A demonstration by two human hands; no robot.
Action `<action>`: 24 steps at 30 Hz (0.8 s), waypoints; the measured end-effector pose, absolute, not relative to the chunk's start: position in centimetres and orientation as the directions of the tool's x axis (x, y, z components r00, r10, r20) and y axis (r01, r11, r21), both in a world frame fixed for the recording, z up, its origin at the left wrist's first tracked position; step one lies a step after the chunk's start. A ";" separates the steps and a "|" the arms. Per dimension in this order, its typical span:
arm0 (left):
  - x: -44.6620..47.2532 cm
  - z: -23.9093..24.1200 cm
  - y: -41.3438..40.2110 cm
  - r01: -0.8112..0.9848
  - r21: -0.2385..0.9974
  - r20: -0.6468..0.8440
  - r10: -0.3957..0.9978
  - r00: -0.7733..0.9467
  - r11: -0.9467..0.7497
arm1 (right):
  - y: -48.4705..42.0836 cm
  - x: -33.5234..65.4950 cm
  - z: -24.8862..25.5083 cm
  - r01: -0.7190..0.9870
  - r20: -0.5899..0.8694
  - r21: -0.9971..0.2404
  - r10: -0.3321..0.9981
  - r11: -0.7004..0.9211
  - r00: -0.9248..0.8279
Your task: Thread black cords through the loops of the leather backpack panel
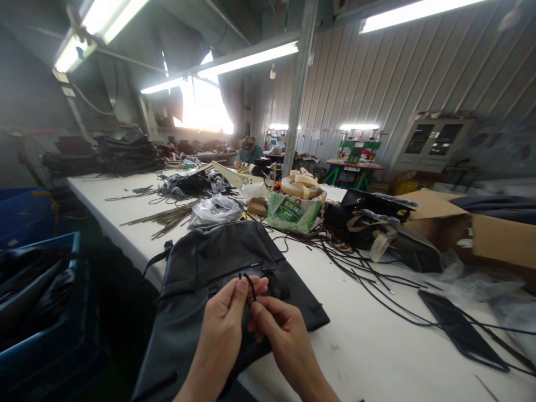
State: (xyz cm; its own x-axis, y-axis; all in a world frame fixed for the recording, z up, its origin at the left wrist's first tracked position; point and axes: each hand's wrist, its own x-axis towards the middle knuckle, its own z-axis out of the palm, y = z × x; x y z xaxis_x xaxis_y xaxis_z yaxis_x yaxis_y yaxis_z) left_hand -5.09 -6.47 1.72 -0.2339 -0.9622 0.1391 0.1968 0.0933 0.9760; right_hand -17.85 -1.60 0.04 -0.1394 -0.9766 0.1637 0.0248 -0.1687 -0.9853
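Both hands met just above the near table edge, over a dark bag (pixel 218 262) lying flat, probably so the zipper area stayed within easy reach. Left hand (pixel 221 324) pinched a short black cord (pixel 250 285) between thumb and forefinger, fingers closed tight on it. Right hand (pixel 278 329) closed in too, fingertips touching the cord's lower end beside the left thumb; whether it truly gripped it could not be told. Cord looped up just above the fingertips, right over the bag's zipper. Beyond the hands: loose black cords (pixel 377 279) to the right on the white table (pixel 377 346), green box (pixel 293 212) farther off. Another person (pixel 249 151) sat well away.
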 end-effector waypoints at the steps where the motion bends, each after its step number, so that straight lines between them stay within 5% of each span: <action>1: -5.2 1.7 -6.5 0.202 0.974 0.145 -0.963 -0.229 0.099 | -1.6 -17.8 0.0 0.023 0.164 -0.985 -0.977 -0.168 -0.139; 19: -6.1 2.7 -6.4 0.219 0.975 0.111 -0.948 -0.298 0.045 | -2.1 -17.6 0.0 0.046 0.155 -0.985 -0.973 -0.165 -0.172; 22: -6.2 3.6 -6.5 0.268 0.961 0.140 -0.950 -0.280 0.063 | -1.9 -17.8 0.1 -0.164 0.369 -0.928 -0.889 -0.335 -0.272; 24: -6.2 5.1 -6.7 0.317 0.942 0.203 -0.941 -0.272 0.111 | -1.0 -17.7 -0.7 -0.429 0.639 -0.758 -0.692 -0.491 -0.337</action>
